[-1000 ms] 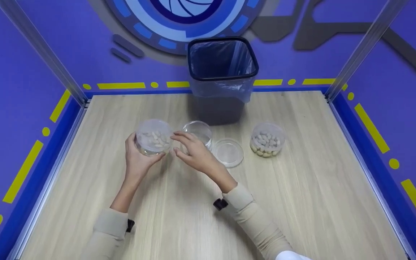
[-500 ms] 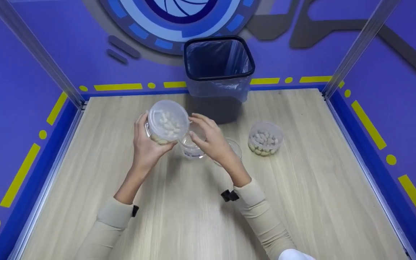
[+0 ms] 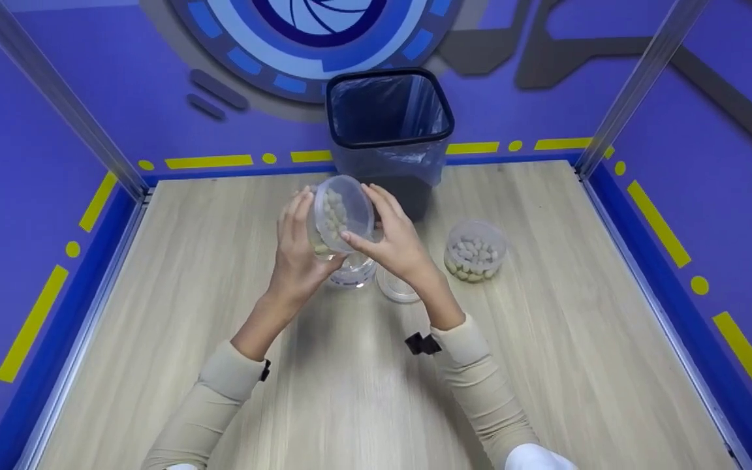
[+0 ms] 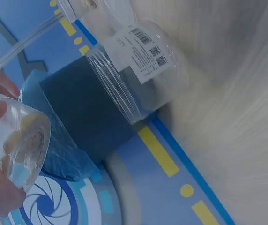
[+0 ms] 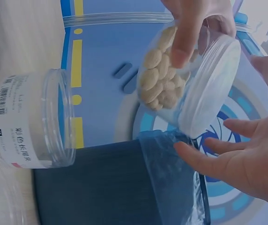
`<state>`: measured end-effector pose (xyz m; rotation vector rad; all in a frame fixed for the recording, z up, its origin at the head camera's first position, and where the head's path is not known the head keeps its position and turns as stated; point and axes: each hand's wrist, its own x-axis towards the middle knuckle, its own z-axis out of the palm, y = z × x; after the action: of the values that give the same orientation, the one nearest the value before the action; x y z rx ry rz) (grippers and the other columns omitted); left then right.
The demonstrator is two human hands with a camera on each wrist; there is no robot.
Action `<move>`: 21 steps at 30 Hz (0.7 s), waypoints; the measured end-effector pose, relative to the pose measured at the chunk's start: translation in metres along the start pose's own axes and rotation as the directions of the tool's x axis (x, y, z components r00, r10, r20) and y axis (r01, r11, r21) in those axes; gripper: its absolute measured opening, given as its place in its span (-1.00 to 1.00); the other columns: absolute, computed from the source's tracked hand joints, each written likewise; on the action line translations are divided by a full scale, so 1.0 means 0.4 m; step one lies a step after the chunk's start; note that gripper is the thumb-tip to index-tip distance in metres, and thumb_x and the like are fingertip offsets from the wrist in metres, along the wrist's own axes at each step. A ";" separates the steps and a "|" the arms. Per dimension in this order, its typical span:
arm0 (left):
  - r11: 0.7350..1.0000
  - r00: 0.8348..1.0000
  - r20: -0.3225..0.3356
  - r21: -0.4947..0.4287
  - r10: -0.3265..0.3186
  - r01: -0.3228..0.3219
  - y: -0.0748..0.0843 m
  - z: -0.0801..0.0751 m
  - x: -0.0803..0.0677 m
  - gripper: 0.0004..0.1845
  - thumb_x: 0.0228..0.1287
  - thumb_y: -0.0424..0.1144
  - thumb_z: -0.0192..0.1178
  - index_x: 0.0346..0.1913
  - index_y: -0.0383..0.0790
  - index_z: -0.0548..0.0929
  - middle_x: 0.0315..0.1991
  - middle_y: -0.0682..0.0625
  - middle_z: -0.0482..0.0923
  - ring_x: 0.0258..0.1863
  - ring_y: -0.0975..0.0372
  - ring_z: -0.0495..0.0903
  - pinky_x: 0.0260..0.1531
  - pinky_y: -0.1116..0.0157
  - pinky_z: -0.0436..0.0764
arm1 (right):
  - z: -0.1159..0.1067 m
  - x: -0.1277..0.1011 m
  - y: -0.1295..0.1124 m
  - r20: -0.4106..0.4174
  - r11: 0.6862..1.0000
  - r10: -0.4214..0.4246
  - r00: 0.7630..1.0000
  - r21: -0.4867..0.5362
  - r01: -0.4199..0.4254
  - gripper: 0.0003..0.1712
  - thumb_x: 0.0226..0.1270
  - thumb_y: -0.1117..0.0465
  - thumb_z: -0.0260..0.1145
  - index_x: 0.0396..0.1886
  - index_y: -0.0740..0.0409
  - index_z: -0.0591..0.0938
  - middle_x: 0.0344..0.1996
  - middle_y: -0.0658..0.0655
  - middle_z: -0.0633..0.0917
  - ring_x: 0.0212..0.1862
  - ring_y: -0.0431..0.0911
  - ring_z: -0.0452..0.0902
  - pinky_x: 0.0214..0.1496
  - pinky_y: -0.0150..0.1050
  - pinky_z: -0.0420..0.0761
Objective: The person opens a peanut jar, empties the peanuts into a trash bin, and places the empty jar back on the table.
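White label on the empty clear jar (image 4: pixel 138 70): a barcode and two QR squares show in the left wrist view, with fine print too small to read. The right wrist view shows the same label (image 5: pixel 13 119) with a barcode and Chinese characters, sideways and too blurred to make out.

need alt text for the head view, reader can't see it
Over a wooden table, the left hand holds a lidded clear jar of pale pieces tilted on its side, and the right hand touches its lid. Below stand an open empty jar and loose lid, a second filled jar to the right, a lined bin behind.
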<state>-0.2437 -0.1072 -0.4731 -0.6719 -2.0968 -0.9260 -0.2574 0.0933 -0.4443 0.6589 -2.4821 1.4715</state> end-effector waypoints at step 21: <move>0.924 0.969 0.106 0.293 0.223 -0.245 0.029 0.036 -0.015 0.10 -0.23 -0.39 0.68 0.43 -0.44 0.26 0.44 -0.33 0.27 0.46 -0.18 0.24 0.50 0.07 0.25 | 0.004 0.006 0.025 0.033 0.991 0.014 0.999 0.132 -0.019 0.27 -0.10 0.02 0.64 0.56 0.19 0.13 0.46 0.31 0.24 0.45 0.11 0.21 0.47 0.07 0.33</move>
<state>-0.2379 -0.0900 -0.4798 -0.7792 -2.1040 -0.4385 -0.2640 0.0952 -0.4521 0.6914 -2.4353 1.6553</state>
